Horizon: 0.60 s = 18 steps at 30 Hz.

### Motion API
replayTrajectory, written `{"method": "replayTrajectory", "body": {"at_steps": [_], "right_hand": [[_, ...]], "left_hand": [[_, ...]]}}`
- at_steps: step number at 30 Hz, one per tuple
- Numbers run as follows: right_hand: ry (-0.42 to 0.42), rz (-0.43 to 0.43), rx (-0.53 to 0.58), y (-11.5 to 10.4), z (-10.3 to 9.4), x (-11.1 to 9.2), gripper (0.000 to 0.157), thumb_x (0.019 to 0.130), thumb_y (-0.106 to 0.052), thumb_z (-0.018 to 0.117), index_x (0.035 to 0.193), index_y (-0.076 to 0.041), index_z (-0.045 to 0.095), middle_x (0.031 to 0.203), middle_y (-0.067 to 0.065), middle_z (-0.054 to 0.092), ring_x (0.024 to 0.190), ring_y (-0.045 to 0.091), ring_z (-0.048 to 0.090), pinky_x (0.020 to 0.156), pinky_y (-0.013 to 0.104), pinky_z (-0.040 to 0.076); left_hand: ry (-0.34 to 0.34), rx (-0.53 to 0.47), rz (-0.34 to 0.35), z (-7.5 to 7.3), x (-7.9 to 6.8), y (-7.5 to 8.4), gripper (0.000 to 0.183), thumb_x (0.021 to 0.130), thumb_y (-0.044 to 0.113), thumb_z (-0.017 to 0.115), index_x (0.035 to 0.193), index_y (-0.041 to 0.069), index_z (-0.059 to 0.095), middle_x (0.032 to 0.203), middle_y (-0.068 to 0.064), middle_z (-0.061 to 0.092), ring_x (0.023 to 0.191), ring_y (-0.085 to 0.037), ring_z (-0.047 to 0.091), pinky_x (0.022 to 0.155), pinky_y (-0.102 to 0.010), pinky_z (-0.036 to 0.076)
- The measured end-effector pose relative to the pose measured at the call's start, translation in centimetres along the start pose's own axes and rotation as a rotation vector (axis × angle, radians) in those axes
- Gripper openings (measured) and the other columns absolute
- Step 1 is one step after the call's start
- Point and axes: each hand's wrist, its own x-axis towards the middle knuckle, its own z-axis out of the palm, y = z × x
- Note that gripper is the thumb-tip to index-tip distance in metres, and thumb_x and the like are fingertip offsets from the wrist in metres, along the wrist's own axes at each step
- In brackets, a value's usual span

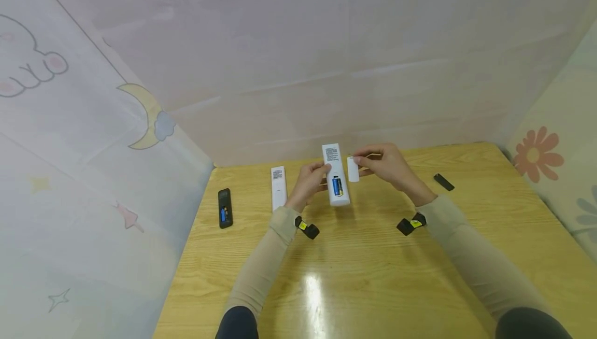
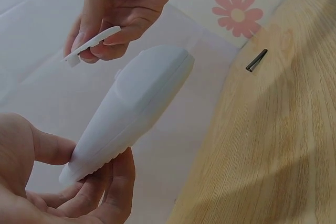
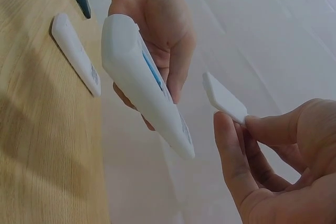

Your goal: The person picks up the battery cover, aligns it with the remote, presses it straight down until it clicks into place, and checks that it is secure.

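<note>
My left hand (image 1: 308,183) grips a white remote control (image 1: 330,168) above the table, thumb on one long edge and fingers underneath. Its back faces up in the head view, with the battery compartment uncovered and blue batteries (image 1: 337,186) lying inside. Just right of it, my right hand (image 1: 387,165) pinches a white battery cover (image 1: 353,169) between thumb and fingers. The cover is apart from the remote. In the right wrist view the cover (image 3: 226,99) is tilted, and a strip of blue battery shows in the remote's (image 3: 139,82) side opening.
A second white remote (image 1: 278,188) lies on the wooden table (image 1: 364,287) left of my left hand. Farther left is a black remote (image 1: 225,208) with a blue battery showing. A small black battery cover (image 1: 443,182) lies at the right. A pale curtain (image 1: 298,69) hangs behind the table.
</note>
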Motion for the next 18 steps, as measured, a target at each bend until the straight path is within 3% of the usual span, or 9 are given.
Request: {"method": "replayTrajectory", "body": {"at_steps": [18], "right_hand": [[-0.009,-0.003,0.022,0.15,0.54,0.13,0.029,0.105,-0.008,0.068,0.128,0.009,0.071,0.131,0.029,0.066,0.095,0.02,0.076,0.084,0.042,0.067]], "left_hand": [[-0.009,-0.022,0.005,0.53,0.4,-0.17,0.048,0.108,0.027,0.063,0.146,-0.002,0.059,0.131,-0.017,0.071,0.119,-0.038,0.072,0.096,-0.043,0.064]]}}
